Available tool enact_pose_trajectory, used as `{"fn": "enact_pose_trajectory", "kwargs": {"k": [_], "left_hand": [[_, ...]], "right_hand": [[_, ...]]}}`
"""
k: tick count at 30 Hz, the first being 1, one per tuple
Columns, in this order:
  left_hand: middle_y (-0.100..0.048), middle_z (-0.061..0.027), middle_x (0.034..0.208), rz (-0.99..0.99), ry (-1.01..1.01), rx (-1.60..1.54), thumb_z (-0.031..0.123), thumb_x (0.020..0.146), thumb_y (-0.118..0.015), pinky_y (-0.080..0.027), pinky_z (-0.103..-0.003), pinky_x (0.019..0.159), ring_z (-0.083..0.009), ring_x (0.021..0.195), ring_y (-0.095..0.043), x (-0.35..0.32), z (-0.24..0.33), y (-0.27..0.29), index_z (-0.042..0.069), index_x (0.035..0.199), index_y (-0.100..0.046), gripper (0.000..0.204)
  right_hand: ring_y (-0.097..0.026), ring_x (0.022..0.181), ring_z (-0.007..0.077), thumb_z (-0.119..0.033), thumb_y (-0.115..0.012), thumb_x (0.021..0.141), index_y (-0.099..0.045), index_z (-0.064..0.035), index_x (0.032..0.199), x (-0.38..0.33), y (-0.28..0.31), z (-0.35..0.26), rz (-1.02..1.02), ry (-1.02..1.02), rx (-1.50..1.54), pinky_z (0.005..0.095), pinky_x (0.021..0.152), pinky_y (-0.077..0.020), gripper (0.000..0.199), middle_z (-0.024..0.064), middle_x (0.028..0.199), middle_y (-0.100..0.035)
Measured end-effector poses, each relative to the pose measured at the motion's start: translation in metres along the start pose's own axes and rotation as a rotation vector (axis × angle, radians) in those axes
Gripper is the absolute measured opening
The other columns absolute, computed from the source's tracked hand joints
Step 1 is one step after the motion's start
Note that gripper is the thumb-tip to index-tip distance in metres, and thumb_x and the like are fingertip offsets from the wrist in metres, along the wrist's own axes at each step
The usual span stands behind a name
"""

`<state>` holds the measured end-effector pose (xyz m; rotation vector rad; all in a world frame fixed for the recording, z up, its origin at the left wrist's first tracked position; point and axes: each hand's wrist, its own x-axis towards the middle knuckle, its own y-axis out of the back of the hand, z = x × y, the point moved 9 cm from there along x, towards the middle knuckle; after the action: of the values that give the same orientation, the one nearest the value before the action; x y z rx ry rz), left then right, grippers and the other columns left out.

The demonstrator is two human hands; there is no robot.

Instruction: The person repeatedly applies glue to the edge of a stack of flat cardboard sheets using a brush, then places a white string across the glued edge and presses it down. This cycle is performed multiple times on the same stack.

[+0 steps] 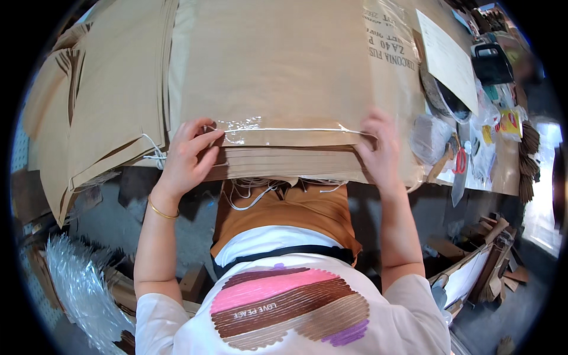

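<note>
White string (284, 129) runs straight from the left hand (190, 152) to the right hand (380, 145). Fingers of both hands hold it, one hand near each end, and the right hand is a bit blurry. It lies across the near edge of the big brown paper (272, 65). Dark upside-down letters (387, 44) are printed on the paper's far right, and small pale letters are on the shirt (402, 319).

Toward the worktop's (502, 185) right edge we see a white sheet (448, 59), a black container (492, 66) and a yellow packet (510, 124). Nearer the front edge we have a clear plastic bag (429, 139), a red looped handle (460, 160) and an overhanging pointed blade (458, 191). Below the front-left corner lie shiny plastic strips (83, 290).
</note>
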<state>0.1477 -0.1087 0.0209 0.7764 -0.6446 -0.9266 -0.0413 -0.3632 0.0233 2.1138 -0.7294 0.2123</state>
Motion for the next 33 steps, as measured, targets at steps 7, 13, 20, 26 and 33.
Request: {"fn": "enact_pose_trajectory", "kwargs": {"k": [7, 13, 20, 26, 33], "left_hand": [[-0.055, -0.0114, 0.109, -0.242, 0.042, -0.142, 0.023, 0.060, -0.082, -0.044, -0.034, 0.089, -0.0279, 0.104, -0.051, 0.019, 0.001, 0.005, -0.002, 0.104, -0.062, 0.054], [-0.059, -0.0131, 0.083, 0.025, 0.380, 0.038, 0.010, 0.081, -0.065, -0.046, -0.038, 0.065, -0.0301, 0.071, -0.058, 0.020, -0.046, -0.003, -0.002, 0.083, -0.058, 0.014], [-0.057, -0.0158, 0.093, 0.113, 0.412, 0.432, 0.012, 0.084, -0.060, -0.045, -0.045, 0.073, -0.0359, 0.088, -0.057, 0.026, -0.013, -0.003, 0.002, 0.103, -0.052, 0.024], [-0.027, -0.0257, 0.145, -0.223, 0.083, 0.420, 0.040, 0.083, -0.061, -0.022, -0.044, 0.111, -0.0376, 0.136, -0.023, 0.025, 0.047, -0.061, -0.007, 0.138, -0.028, 0.080], [-0.019, -0.0285, 0.148, -0.026, 0.301, 0.394, 0.049, 0.085, -0.058, -0.017, -0.045, 0.113, -0.0404, 0.139, -0.016, -0.005, -0.021, -0.021, -0.011, 0.139, -0.023, 0.088]], "right_hand": [[-0.053, 0.068, 0.0115, 0.001, -0.067, 0.079, -0.064, 0.0002, 0.077, -0.001, -0.024, 0.043, -0.259, -0.604, 0.632, 0.0263, 0.059, -0.0433, 0.004, 0.0022, 0.076, -0.060], [-0.055, 0.064, 0.0192, -0.008, -0.069, 0.079, -0.064, -0.0024, 0.081, 0.012, -0.027, 0.036, -0.185, -0.457, -0.044, 0.0309, 0.058, -0.0428, 0.007, 0.0054, 0.073, -0.060], [-0.059, 0.079, 0.0271, -0.011, -0.067, 0.080, -0.058, -0.0067, 0.111, 0.013, -0.020, -0.012, 0.143, -0.020, -0.625, 0.0373, 0.066, -0.0494, 0.033, 0.0112, 0.102, -0.061], [-0.027, 0.137, 0.0298, -0.033, -0.060, 0.086, -0.033, 0.0024, 0.138, -0.003, -0.114, -0.078, -0.437, 0.025, -0.337, 0.0427, 0.113, -0.0204, 0.068, 0.0200, 0.145, -0.030], [-0.034, 0.130, 0.0369, -0.027, -0.064, 0.084, -0.041, 0.0102, 0.128, -0.027, -0.011, 0.024, -0.018, -0.356, -0.489, 0.0428, 0.105, -0.0315, 0.062, 0.0280, 0.140, -0.033]]}}
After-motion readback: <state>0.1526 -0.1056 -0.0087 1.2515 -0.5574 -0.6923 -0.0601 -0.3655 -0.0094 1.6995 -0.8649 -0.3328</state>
